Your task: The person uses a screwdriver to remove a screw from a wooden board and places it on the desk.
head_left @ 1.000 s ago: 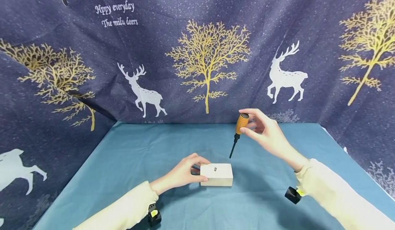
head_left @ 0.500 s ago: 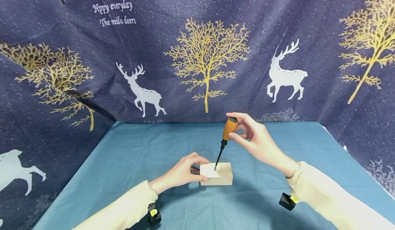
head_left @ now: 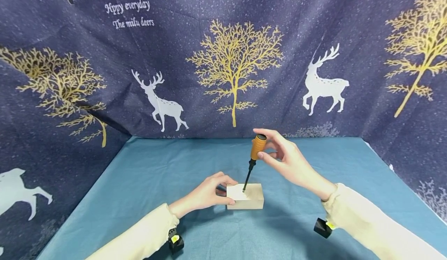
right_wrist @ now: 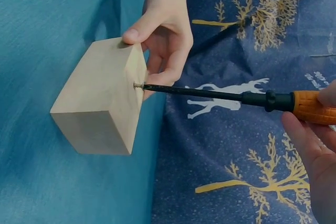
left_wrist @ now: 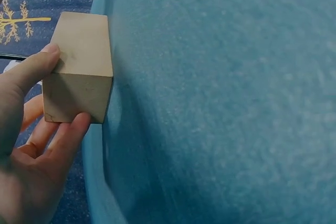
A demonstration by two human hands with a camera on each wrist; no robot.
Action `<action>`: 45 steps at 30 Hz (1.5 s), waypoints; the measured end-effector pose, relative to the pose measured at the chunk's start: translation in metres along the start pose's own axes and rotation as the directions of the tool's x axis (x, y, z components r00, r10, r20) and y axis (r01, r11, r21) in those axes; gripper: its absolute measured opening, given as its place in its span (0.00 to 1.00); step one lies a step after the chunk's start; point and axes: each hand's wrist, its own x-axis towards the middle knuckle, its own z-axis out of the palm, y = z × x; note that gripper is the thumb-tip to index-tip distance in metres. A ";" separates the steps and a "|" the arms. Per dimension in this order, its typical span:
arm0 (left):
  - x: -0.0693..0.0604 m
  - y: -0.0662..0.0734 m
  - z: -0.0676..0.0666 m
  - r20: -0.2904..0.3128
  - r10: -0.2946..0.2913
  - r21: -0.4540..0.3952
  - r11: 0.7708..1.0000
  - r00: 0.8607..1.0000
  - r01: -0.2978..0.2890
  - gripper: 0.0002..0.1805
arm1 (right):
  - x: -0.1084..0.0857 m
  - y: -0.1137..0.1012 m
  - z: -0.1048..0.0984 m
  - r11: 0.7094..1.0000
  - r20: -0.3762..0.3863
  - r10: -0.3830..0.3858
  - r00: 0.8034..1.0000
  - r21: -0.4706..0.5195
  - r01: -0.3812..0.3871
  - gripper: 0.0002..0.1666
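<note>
One pale wooden block [head_left: 253,202] is sitting on the blue-covered counter [head_left: 181,157], and your left hand [head_left: 208,194] is pinching its left end. Your left thumb is touching the side close to you, and your other left fingers are going round the far side. Just to the right of those fingertips, a little screw [right_wrist: 138,85] is standing in the top of the block. Your right hand [head_left: 291,160] is holding a screwdriver [head_left: 252,163] above the block. Your right thumb and fingers are pinching its orange handle, with one finger lying up near the dark cap. Below your right fingers, the black shaft is slanting down and to the left, and its tip is touching the head of the screw. Behind your fingers, you are wearing pale sleeves [head_left: 139,233], with a small black box [head_left: 176,245] hanging by each wrist. Well past your fingers, a dark blue curtain [head_left: 293,39] is hanging, showing white deer [head_left: 324,92] and golden trees [head_left: 234,79].
</note>
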 end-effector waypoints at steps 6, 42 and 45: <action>0.001 0.001 0.001 0.001 -0.022 -0.028 0.999 1.000 0.022 0.24 | 0.006 0.000 -0.001 0.999 0.043 -0.009 0.999 0.044 0.008 0.33; 0.000 -0.001 0.004 -0.021 -0.052 -0.083 0.995 0.998 0.050 0.24 | 0.032 0.001 -0.005 0.983 0.161 0.032 0.986 0.173 -0.060 0.21; 0.000 0.000 0.003 -0.022 -0.046 -0.075 0.996 0.999 0.044 0.24 | 0.030 0.000 0.004 0.987 0.099 0.089 0.991 0.125 -0.101 0.23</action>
